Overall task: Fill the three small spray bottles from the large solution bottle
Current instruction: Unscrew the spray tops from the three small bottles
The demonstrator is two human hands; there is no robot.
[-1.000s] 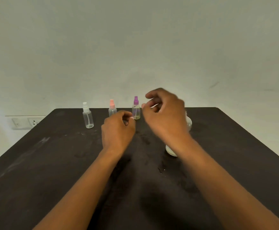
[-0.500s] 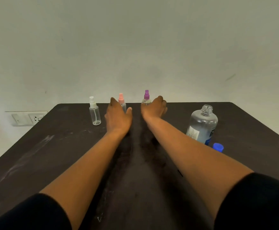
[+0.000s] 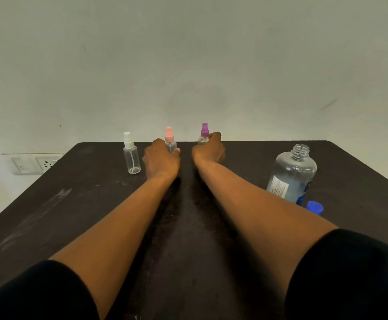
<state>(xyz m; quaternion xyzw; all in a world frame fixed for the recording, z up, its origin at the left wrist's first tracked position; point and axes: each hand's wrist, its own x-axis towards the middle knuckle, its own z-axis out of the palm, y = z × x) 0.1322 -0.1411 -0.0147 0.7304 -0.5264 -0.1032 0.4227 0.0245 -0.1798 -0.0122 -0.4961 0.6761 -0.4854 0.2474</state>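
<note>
The three spray bottles are standing upright in a row at the far edge of the bench (image 3: 50, 204). The left hand (image 3: 162, 161) is gripping the pink-capped bottle (image 3: 170, 140); the right hand (image 3: 209, 151) is gripping the purple-capped bottle (image 3: 204, 132). The white-capped bottle (image 3: 131, 155) is standing just left of the left hand. The uncapped large solution bottle (image 3: 292, 174) is standing well right, nearer the right hand, its blue cap (image 3: 314, 207) beside it.

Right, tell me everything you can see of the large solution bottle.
The large solution bottle is clear plastic with rounded shoulders and a threaded neck, uncapped; a blue cap lies beside its base. It stands upright on the dark table, right of both arms. A white printed label and a blue one wrap its lower body. Its liquid level is hard to tell. No hand touches it.
</note>
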